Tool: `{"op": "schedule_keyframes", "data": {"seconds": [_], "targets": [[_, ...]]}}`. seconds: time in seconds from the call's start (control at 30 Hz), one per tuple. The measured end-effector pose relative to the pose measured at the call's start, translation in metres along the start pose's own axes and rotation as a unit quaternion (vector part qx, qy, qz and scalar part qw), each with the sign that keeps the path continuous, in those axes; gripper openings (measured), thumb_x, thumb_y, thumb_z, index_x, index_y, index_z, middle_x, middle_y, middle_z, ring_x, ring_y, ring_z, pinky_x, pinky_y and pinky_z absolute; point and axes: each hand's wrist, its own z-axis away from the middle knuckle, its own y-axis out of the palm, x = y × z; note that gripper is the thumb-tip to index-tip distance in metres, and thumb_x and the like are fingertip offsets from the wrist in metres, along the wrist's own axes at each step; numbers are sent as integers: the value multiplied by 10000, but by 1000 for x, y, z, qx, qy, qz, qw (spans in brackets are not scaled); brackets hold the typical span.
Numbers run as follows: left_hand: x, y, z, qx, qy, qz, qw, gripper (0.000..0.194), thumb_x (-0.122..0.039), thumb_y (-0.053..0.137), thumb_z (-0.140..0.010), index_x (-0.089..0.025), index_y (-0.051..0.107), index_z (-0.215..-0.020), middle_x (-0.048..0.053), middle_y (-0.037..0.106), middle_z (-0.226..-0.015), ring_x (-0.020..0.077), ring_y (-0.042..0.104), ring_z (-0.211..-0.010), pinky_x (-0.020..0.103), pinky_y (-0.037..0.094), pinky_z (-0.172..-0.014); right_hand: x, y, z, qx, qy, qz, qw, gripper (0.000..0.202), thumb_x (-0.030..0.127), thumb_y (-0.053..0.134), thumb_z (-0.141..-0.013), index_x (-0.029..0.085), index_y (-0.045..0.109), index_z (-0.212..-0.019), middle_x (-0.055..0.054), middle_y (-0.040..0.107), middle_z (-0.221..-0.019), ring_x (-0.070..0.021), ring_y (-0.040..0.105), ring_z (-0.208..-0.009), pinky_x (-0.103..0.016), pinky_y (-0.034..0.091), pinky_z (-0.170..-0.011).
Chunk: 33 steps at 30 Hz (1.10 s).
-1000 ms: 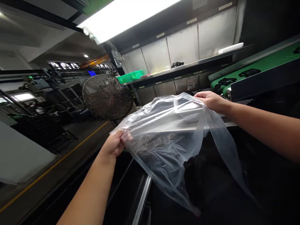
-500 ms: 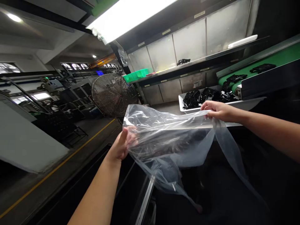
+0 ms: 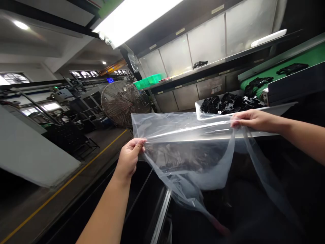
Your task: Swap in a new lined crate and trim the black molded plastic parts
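A large clear plastic bag [image 3: 188,159] is stretched between my two hands, its lower part hanging in loose folds. My left hand [image 3: 130,154] pinches its left edge between thumb and fingers. At the opposite side, my right hand [image 3: 250,120] grips the bag's upper edge, with a long strip of film drooping below. Just behind my right hand stands a white tray [image 3: 199,113] heaped with black plastic parts [image 3: 228,102]. The bag's film partly covers the view of the tray's front.
A green conveyor belt [image 3: 315,57] carrying black parts slopes toward the tray at right. A shelf above holds a green bin [image 3: 149,81] and another black part [image 3: 200,64]. Further left stands a large caged fan [image 3: 123,100]. A lamp [image 3: 137,18] hangs overhead.
My left hand has gone from spread fingers against the film to a pinch on its edge. My right hand has shifted right, and the bag is pulled tauter and flatter.
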Motion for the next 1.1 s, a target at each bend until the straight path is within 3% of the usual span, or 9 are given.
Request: {"op": "schedule_keyframes", "data": {"seconds": [0.27, 0.47, 0.6, 0.7, 0.77, 0.83, 0.93, 1.0, 1.1], "targets": [[5, 14, -10, -27, -23, 76, 997, 485, -443, 882, -686, -188, 479, -599, -73, 442, -489, 73, 399, -487, 203, 348, -527, -6, 8, 5, 32, 30, -94, 995, 522, 605, 520, -975, 131, 738, -955, -60, 668, -715, -158, 610, -638, -312, 445, -673], [10, 11, -11, -39, -8, 40, 998, 347, -414, 891, -673, -160, 684, -789, -56, 520, -588, 69, 439, -533, 192, 324, -523, -12, 4, 10, -60, 22, -65, 996, 438, 568, 689, -887, 132, 722, -878, -86, 688, -824, -175, 602, -786, -309, 448, -774], [16, 13, -14, -1, -25, -20, 999, 442, -469, 861, -689, -144, 756, -969, -3, 624, -713, 102, 502, -627, 204, 395, -581, -18, 0, 11, -83, 41, -62, 994, 413, 529, 788, -813, 139, 653, -784, -55, 630, -791, -147, 545, -738, -292, 411, -694], [28, 24, -9, -60, -31, -81, 994, 479, -474, 888, -636, -154, 722, -952, -4, 628, -747, 121, 522, -656, 215, 419, -593, -17, 9, 12, -88, 39, -71, 993, 465, 522, 848, -741, 168, 546, -711, -7, 571, -703, -128, 504, -660, -276, 384, -622], [37, 38, 7, -127, -17, -112, 985, 422, -477, 883, -650, -178, 657, -844, -46, 552, -677, 100, 460, -593, 203, 374, -543, -13, 25, 15, -89, 42, -85, 991, 491, 522, 863, -713, 187, 504, -712, 21, 537, -669, -122, 480, -620, -261, 364, -576], [45, 59, 35, -128, -38, -89, 987, 410, -529, 808, -743, -192, 574, -726, -71, 457, -587, 84, 388, -520, 201, 325, -497, -8, 47, 19, -90, 43, -86, 991, 474, 505, 847, -726, 196, 488, -718, 42, 495, -648, -115, 444, -596, -246, 336, -547], [53, 105, 91, 29, -193, 51, 980, 470, -644, 715, -789, -189, 622, -717, -26, 539, -553, 114, 495, -495, 231, 406, -502, -1, 94, 30, -62, 18, -67, 996, 402, 427, 796, -774, 196, 475, -703, 53, 439, -646, -106, 379, -596, -232, 298, -538], [60, 140, 125, 114, -313, 167, 928, 513, -657, 736, -764, -172, 719, -933, 89, 733, -812, 210, 698, -724, 303, 549, -655, 0, 129, 40, -5, -12, -68, 998, 367, 369, 776, -783, 191, 469, -692, 57, 427, -645, -100, 365, -601, -225, 289, -544], [81, 182, 159, 84, -425, 313, 845, 460, -494, 778, -810, -171, 707, -1130, 143, 748, -1133, 261, 733, -1018, 356, 591, -866, -7, 182, 56, 95, -41, -93, 990, 373, 339, 791, -759, 173, 473, -659, 66, 437, -618, -77, 372, -575, -209, 278, -530]]}}
